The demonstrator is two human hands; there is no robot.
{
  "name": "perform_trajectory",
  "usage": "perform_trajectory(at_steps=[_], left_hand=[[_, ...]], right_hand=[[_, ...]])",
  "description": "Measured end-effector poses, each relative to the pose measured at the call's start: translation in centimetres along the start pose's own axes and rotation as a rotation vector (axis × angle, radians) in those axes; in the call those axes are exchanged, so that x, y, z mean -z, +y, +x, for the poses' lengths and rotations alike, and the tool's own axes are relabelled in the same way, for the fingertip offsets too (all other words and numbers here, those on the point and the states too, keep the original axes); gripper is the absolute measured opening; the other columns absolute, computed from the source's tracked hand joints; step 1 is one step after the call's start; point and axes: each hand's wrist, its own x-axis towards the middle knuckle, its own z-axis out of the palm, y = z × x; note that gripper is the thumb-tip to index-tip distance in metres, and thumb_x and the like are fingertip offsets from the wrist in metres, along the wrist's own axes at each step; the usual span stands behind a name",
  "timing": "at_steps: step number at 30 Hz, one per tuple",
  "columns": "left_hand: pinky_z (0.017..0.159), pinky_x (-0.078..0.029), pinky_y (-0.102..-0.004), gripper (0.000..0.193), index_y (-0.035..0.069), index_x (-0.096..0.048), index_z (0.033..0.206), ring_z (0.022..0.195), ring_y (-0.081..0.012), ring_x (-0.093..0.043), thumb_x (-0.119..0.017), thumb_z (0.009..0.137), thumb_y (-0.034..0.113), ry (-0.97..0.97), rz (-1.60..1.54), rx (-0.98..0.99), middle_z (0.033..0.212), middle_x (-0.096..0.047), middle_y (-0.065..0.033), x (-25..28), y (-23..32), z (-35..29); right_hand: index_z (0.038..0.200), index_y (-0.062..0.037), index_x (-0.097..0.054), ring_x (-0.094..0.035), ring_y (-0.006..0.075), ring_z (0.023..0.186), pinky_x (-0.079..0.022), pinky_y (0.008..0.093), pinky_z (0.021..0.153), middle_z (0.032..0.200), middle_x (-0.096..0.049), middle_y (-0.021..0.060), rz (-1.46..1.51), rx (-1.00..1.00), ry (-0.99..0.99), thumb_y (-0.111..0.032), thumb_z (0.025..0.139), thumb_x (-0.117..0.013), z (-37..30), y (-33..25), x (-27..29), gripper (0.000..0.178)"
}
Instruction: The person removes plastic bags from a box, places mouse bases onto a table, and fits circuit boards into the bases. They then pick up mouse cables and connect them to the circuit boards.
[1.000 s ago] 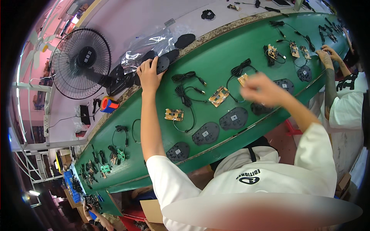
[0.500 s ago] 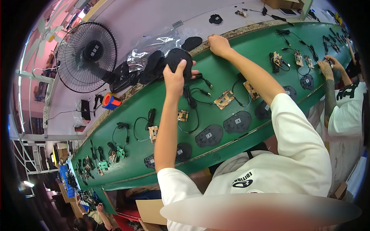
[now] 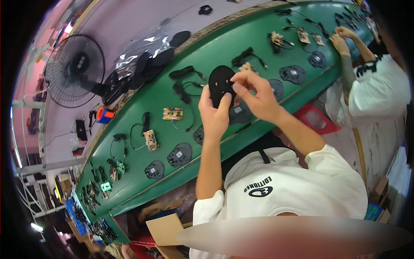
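A black oval plastic base plate (image 3: 220, 79) with small holes and posts is gripped by its lower end in my left hand (image 3: 214, 117), the thumb lying across its face. My right hand (image 3: 261, 100) is at the plate's right edge, thumb and forefinger pinched together; whatever is between them is too small to make out. Beneath my hands, similar dark plates lie on the green belt, partly covered. A tan circuit board (image 3: 173, 113) with a black cable rests left of my hands. Another tan board (image 3: 247, 68) shows partly behind my right hand.
Along the green belt (image 3: 129, 170) lie several boards, coiled cables and dark plates (image 3: 179, 154). Past its far edge are a clear plastic bag (image 3: 142, 49), a pile of black plates, a black fan (image 3: 75, 71) and an orange-blue tape roll (image 3: 105, 115). A co-worker (image 3: 375, 93) works at right.
My left hand has brought the base plate from beside the pile to over the belt. My right hand has come back from the far edge to meet it. The view has shifted.
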Motion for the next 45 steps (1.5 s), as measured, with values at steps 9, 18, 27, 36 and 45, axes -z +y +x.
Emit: perform_trajectory(at_steps=[9, 18, 27, 36, 45], left_hand=[[0.045, -0.042, -0.0207, 0.026, 0.001, -0.054, 0.114, 0.061, -0.0117, -0.063, -0.052, 0.089, 0.002, 0.016, -0.087, 0.145, 0.092, -0.064, -0.0070, -4.5, -4.3, -8.3], [0.050, -0.041, -0.0200, 0.019, 0.004, -0.048, 0.115, 0.066, -0.0047, -0.051, -0.053, 0.097, 0.009, -0.071, -0.128, 0.102, 0.090, -0.057, -0.0026, -4.3, -6.0, -12.8], [0.056, -0.045, -0.0210, 0.014, 0.004, -0.058, 0.110, 0.070, -0.0049, -0.055, -0.062, 0.099, 0.012, -0.092, -0.124, 0.127, 0.092, -0.062, -0.0011, -3.2, -7.8, -12.9], [0.068, -0.054, -0.0241, 0.019, -0.001, -0.060, 0.113, 0.089, -0.0095, -0.063, -0.063, 0.097, 0.008, -0.048, -0.252, 0.280, 0.106, -0.066, -0.0065, -1.0, -6.7, -12.4], [0.095, -0.049, -0.0433, 0.044, 0.003, -0.063, 0.127, 0.113, -0.0376, -0.060, -0.074, 0.084, 0.007, 0.014, 0.793, -0.221, 0.123, -0.060, -0.0186, 0.6, -2.9, -11.7]], right_hand=[[0.108, -0.0002, -0.073, -0.062, 0.0104, 0.078, -0.054, 0.0222, 0.063, 0.094, -0.068, 0.0075, -0.155, 0.183, 0.272, -0.002, 0.090, -0.073, -9.9, 2.0, 2.1, 0.019], [0.090, -0.0065, -0.075, -0.057, 0.0235, 0.101, -0.050, 0.0345, 0.080, 0.107, -0.064, 0.0076, -0.430, 0.329, 0.394, -0.006, 0.078, -0.082, -13.9, 3.0, 0.9, 0.014], [0.110, -0.0035, -0.060, -0.057, 0.0207, 0.108, -0.049, 0.0324, 0.091, 0.127, -0.051, 0.0142, -0.156, 0.236, 0.492, -0.002, 0.084, -0.075, -14.5, 4.7, 0.1, 0.030], [0.117, -0.0015, -0.054, -0.060, 0.0146, 0.102, -0.052, 0.0289, 0.089, 0.114, -0.057, 0.0111, 0.103, -0.028, 0.319, 0.004, 0.084, -0.072, -13.2, 2.9, -0.8, 0.038], [0.111, -0.0018, -0.056, -0.058, 0.0064, 0.090, -0.050, 0.0230, 0.078, 0.102, -0.060, 0.0024, -0.151, -0.049, 0.089, 0.000, 0.081, -0.078, -11.3, 3.4, -0.4, 0.038]])
